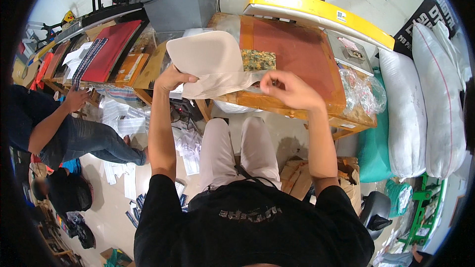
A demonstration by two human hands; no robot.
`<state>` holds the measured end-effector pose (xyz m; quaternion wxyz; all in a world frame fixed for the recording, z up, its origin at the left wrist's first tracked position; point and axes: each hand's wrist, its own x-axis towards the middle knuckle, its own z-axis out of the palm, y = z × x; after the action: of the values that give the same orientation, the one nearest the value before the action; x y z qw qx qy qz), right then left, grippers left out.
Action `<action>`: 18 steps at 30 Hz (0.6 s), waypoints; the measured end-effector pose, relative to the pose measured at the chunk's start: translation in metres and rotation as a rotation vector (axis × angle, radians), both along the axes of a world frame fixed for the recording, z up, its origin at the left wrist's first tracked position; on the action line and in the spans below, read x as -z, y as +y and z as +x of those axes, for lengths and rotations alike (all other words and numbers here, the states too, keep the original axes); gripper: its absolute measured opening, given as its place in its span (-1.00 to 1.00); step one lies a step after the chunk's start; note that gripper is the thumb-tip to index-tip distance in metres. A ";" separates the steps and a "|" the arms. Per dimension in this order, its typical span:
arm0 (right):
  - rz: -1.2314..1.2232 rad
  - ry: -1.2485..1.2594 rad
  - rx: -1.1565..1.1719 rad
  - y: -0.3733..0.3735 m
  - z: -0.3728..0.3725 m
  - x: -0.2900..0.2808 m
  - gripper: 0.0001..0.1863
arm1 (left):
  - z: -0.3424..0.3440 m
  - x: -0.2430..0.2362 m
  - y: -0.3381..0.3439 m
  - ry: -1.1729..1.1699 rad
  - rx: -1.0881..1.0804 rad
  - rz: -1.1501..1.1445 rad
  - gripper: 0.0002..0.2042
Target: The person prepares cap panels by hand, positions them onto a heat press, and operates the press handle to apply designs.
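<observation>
In front of me is a beige cap (205, 54), held up over the near left edge of the work table. My left hand (170, 78) grips it at its left side, with the thumb lying on top of the fabric. A paler band of the cap stretches right toward my right hand (293, 90). The fingers of that hand are curled together beside the band's end; what they pinch, if anything, is too small to make out. Just behind the cap, a camouflage-patterned piece (261, 60) lies on the table.
The wooden table (292, 112) has a reddish-brown top pad (297, 54), with a yellow machine beam (316, 7) behind it. Clear plastic wrap (357, 91) lies at its right. White sacks (403, 113) stand farther right, a cardboard box (297, 178) below. A co-worker (64, 133) works at left.
</observation>
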<state>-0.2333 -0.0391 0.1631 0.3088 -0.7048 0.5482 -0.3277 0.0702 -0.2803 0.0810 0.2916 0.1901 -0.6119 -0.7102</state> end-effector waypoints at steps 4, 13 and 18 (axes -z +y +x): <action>0.085 0.003 -0.370 0.016 -0.019 -0.016 -0.75 | 0.002 0.000 -0.003 -0.023 0.015 -0.002 -0.22; -0.129 0.337 0.406 0.013 -0.047 -0.010 -0.72 | -0.019 -0.015 -0.041 -0.010 0.087 -0.080 -0.19; -0.038 0.151 0.367 0.047 -0.022 -0.063 -0.80 | -0.033 -0.024 -0.067 -0.092 0.136 -0.114 -0.12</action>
<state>-0.2549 0.0077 0.2258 0.1885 -0.6212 0.6829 -0.3349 0.0374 -0.3475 0.1050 0.2245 0.1637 -0.6755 -0.6830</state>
